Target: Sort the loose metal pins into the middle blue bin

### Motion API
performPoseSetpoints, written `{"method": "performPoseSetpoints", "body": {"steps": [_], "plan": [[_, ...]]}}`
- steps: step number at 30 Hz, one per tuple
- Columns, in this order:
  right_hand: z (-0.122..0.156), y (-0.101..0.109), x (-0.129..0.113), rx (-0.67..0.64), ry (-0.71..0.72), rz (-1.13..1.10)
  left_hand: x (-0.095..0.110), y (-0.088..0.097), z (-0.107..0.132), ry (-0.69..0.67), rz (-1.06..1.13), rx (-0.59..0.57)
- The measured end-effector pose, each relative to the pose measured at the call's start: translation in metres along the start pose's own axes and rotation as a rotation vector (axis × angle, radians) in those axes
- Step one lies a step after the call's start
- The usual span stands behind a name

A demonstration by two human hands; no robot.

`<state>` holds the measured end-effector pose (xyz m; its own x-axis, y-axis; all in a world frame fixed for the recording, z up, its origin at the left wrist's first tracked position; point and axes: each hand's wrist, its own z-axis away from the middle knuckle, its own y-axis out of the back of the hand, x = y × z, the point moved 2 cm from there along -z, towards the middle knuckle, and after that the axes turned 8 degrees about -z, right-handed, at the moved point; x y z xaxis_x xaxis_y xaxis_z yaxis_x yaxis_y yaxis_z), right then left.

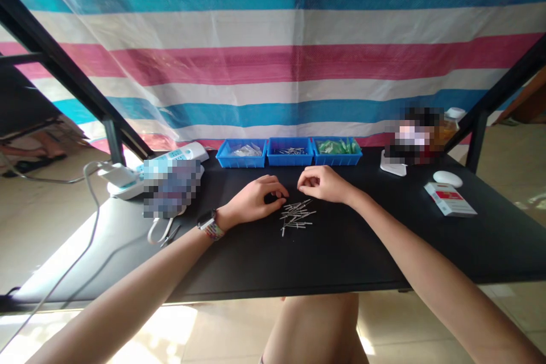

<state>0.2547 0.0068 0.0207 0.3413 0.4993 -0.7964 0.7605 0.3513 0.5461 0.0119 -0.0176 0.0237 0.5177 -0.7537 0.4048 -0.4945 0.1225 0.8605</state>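
A small heap of thin silvery pieces that look like pop rivets [297,216] lies on the black tabletop [256,264]. My left hand [260,199] rests at the heap's left edge, its thumb and bent fingers apart and nothing visible between them. Just beyond the heap, to its right, my right hand [325,183] is curled with the fingertips drawn in towards the thumb. Whatever those fingers may hold is hidden. Behind the hands, similar metal pieces fill part of the middle blue bin [290,160].
The left blue bin [242,164] holds clear plastic bags; the right blue bin [338,161] holds green packets. A power strip [194,152] with cables lies at left. At right are a small box [450,200], a white mouse-shaped object [447,178] and a bottle [453,122].
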Motion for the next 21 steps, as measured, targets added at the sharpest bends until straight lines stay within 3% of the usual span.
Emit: {"method": "performPoseSetpoints", "body": {"steps": [3, 6, 15, 21], "plan": [[0.002, 0.008, -0.003, -0.180, -0.030, 0.040, 0.002, 0.000, 0.000, -0.007, 0.000, -0.022], [0.003, 0.012, -0.002, -0.243, -0.048, 0.083, 0.003, 0.000, 0.000, -0.022, -0.003, -0.039], [0.001, 0.018, 0.005, -0.239, -0.173, -0.079, 0.000, -0.001, -0.001, -0.011, -0.007, -0.052], [-0.003, 0.015, 0.005, -0.066, -0.139, -0.335, -0.003, -0.003, -0.001, 0.076, 0.053, -0.010]]}}
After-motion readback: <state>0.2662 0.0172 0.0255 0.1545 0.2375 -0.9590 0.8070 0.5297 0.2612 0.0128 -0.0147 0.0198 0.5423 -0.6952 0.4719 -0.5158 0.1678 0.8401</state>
